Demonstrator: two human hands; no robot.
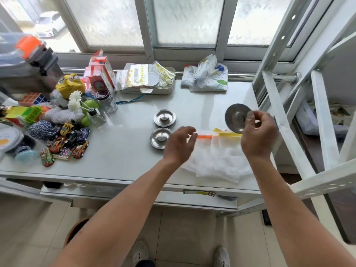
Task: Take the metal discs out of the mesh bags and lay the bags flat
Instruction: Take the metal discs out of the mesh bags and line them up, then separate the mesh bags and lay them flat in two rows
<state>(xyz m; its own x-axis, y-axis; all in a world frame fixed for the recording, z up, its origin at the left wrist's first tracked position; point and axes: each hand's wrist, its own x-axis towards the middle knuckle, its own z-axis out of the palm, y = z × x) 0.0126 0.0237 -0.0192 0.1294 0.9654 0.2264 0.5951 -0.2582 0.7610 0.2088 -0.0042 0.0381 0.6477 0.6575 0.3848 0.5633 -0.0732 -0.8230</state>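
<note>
Gripping a metal disc (pixel 236 117) by its edge, right hand (pixel 257 134) holds it tilted, up off the desk (pixel 125 155), above the mesh bags (pixel 215 157). Left hand (pixel 178 144) hovers w/ fingers loosely curled, holding nothing, at the bags' orange strip (pixel 204 137); yellow strip (pixel 230 134) just beside it. Bags lie overlapping, somewhat rumpled, near front edge. Two more discs (pixel 164 117) (pixel 161 137) sit flat on desk, left of bags, one behind the other. Toy cars (pixel 67 141) far left. No legible writing anywhere; packet labels at back too blurred.
</note>
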